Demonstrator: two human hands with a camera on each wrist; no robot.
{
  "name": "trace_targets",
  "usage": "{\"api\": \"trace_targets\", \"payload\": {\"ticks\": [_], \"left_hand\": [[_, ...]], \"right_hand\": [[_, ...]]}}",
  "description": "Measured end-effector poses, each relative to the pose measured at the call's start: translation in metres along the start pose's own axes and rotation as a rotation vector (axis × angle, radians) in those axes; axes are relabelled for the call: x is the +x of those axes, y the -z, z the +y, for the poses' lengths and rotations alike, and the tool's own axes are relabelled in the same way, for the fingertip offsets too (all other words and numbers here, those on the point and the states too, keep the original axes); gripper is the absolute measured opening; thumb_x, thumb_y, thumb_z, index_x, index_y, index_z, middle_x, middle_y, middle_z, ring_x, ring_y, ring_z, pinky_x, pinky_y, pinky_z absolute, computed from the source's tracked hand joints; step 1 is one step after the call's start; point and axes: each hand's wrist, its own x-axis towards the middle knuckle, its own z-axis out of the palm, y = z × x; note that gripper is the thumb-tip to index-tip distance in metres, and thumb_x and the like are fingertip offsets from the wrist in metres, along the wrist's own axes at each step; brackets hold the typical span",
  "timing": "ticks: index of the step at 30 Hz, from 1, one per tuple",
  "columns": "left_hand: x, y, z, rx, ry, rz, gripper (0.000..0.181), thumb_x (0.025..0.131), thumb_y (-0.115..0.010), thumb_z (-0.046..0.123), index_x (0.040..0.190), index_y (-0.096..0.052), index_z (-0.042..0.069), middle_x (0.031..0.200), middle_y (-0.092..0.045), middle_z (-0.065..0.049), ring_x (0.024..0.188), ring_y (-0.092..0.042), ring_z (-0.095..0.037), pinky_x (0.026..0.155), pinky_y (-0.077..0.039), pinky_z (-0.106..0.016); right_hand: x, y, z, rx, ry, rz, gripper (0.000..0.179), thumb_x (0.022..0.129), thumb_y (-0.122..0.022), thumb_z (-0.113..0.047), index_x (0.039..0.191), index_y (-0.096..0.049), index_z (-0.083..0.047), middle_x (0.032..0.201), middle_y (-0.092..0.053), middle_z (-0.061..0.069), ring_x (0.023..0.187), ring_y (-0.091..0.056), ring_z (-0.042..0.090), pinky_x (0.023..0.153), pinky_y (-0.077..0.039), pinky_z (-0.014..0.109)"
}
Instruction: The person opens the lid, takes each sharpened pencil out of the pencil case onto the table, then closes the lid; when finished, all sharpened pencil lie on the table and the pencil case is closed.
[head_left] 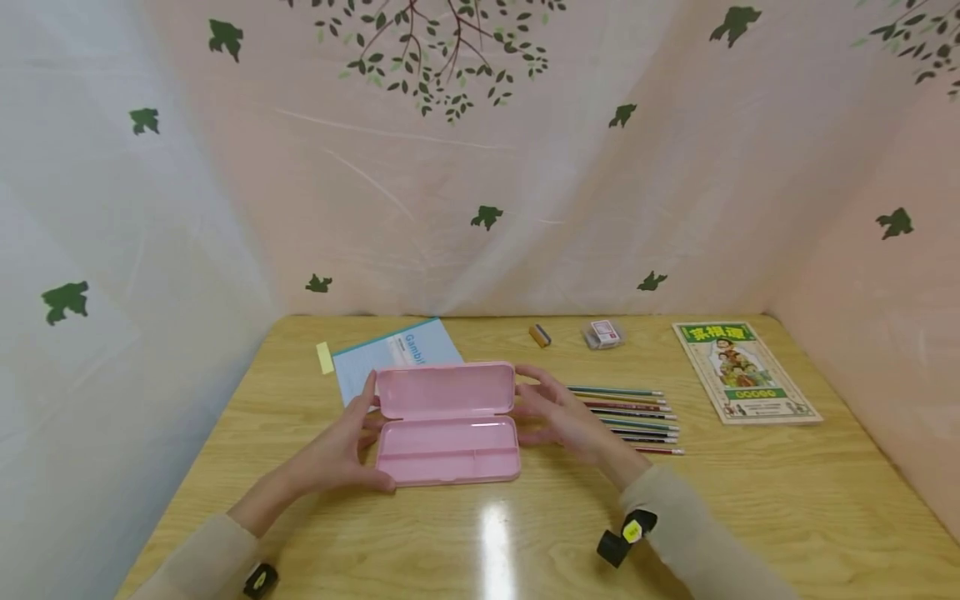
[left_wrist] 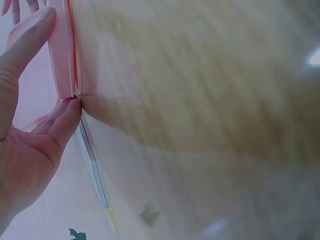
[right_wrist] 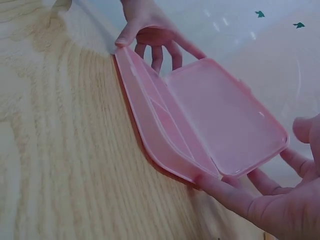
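Note:
A pink pencil case (head_left: 447,454) lies with its lid (head_left: 446,392) raised, showing a divided tray with nothing inside. At its left end is my left hand (head_left: 341,450), fingers spread; the thumb touches the front corner and a fingertip meets the lid's edge. My right hand (head_left: 566,421) is at the other end, its extended fingers touching the case's side and lid edge. In the right wrist view, the right fingers (right_wrist: 225,195) meet the case (right_wrist: 165,132) near the hinge. The left wrist view shows left fingertips (left_wrist: 70,117) at the case's lower edge.
Several pencils (head_left: 630,417) lie right of the right hand. Behind the case are a blue notebook (head_left: 375,362), a yellow strip (head_left: 324,357), an eraser-like block (head_left: 540,335) and a small clear box (head_left: 603,334). An illustrated booklet (head_left: 746,372) lies far right on the wooden table (head_left: 420,542).

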Motion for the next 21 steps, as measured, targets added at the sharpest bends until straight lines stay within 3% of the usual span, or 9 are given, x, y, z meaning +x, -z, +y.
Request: {"api": "trace_targets", "payload": {"ticks": [5,8,10,14,17,21], "left_hand": [[-0.001,-0.002,0.000,0.019,0.018,0.039,0.141,0.069,-0.097,0.025,0.163,0.008,0.024,0.152,-0.031,-0.016,0.133,-0.051,-0.038,0.099,-0.054,-0.044],[-0.002,-0.003,0.003,0.004,0.027,0.045,0.127,0.070,-0.096,0.022,0.161,-0.007,0.016,0.154,-0.031,-0.017,0.131,-0.052,-0.042,0.084,-0.061,-0.034],[-0.003,-0.005,0.005,-0.028,0.013,0.038,0.112,0.072,-0.095,0.015,0.155,-0.019,0.010,0.151,-0.035,-0.020,0.130,-0.052,-0.045,0.080,-0.062,-0.031],[-0.006,-0.007,0.008,0.127,-0.080,0.051,0.081,0.075,-0.092,0.016,0.139,-0.044,0.007,0.140,-0.047,-0.016,0.123,-0.056,-0.037,0.083,-0.061,-0.031],[-0.009,-0.005,0.008,0.255,-0.115,0.049,0.071,0.077,-0.091,0.029,0.135,-0.054,0.012,0.139,-0.049,-0.012,0.121,-0.053,-0.031,0.086,-0.059,-0.029],[-0.011,-0.002,0.009,0.198,-0.073,-0.018,0.068,0.082,-0.087,0.037,0.137,-0.058,0.011,0.149,-0.041,-0.019,0.131,-0.046,-0.041,0.087,-0.059,-0.031]], "right_hand": [[-0.004,0.002,0.005,0.022,-0.023,0.019,0.058,0.107,-0.043,-0.050,0.152,-0.037,-0.014,0.154,-0.038,0.021,0.135,-0.047,0.043,0.099,-0.053,0.055],[-0.006,0.001,0.008,0.032,-0.024,0.025,0.057,0.108,-0.043,-0.048,0.145,-0.042,-0.005,0.149,-0.042,0.023,0.136,-0.046,0.043,0.101,-0.052,0.052],[-0.007,0.001,0.011,0.009,-0.018,0.030,0.055,0.108,-0.046,-0.044,0.141,-0.047,0.000,0.143,-0.047,0.023,0.133,-0.049,0.041,0.102,-0.052,0.050],[-0.010,-0.003,0.014,-0.190,0.023,0.022,0.044,0.105,-0.059,-0.032,0.135,-0.059,-0.001,0.137,-0.057,0.016,0.126,-0.057,0.032,0.104,-0.051,0.045],[-0.012,-0.006,0.015,-0.381,0.074,0.017,0.042,0.099,-0.069,-0.026,0.135,-0.063,-0.006,0.139,-0.058,0.013,0.124,-0.058,0.028,0.107,-0.048,0.046],[-0.013,-0.008,0.018,-0.497,0.119,0.004,0.049,0.095,-0.075,-0.021,0.139,-0.061,-0.003,0.145,-0.052,0.015,0.131,-0.051,0.033,0.110,-0.045,0.049]]}}
